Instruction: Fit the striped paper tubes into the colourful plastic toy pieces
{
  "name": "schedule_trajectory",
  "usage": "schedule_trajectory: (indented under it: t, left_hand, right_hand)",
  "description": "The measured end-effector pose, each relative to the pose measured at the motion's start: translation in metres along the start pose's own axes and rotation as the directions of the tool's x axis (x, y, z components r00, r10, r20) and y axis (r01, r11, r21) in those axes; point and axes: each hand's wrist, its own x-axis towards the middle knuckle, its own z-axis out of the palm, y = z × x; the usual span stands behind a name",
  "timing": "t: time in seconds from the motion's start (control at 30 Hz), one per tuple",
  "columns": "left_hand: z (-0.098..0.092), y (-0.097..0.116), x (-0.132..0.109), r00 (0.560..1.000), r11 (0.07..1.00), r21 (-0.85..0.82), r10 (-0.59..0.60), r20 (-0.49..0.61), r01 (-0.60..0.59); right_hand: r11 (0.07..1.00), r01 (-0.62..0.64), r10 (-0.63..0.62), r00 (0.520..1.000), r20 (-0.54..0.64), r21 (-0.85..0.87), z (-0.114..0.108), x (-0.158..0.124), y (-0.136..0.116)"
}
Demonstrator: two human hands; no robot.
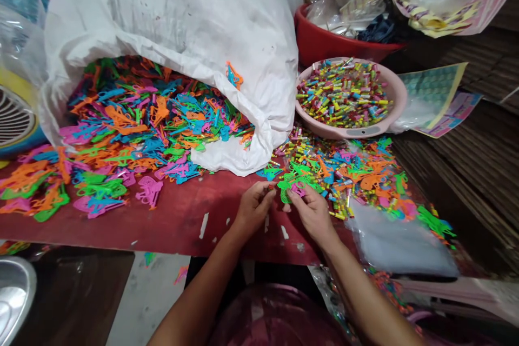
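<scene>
My left hand (255, 208) is pinched shut on a small tube (271, 187) with a red end, held just above the bench. My right hand (312, 213) is also pinched, fingers on a green plastic cutout (288, 184), with a pink cutout (298, 190) lying against it; can't tell if the pink one is gripped too. Both hands are close together, nearly touching, over the red bench (178, 216) near its front edge. Just past them is a loose spread of small colored tubes (302, 146) mixed with more cutouts. A clear plastic bag (399, 243) lies flat right of my right hand. A big heap of bright cutouts (141, 124) spills from a white sack (170, 27) on the left. Behind, a pink basin (399, 98) full of tubes sits just in front of a red tub (320, 46).
</scene>
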Motion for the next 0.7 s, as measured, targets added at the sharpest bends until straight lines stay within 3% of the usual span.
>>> schedule_trajectory:
  t: [0.3,0.7]
  left_hand:
    - [-0.005,-0.006,0.001,0.992,0.985,0.124,0.118,0.036,-0.121]
    - [-0.005,-0.006,-0.003,0.976,0.91,0.359,0.17,0.138,-0.209]
  right_hand:
    - [0.952,0.145,-0.138,0.989,0.046,-0.269,0.005,-0.003,-0.01]
    - [0.871,0.198,-0.16,0.98,0.122,-0.449,0.005,-0.003,-0.02]
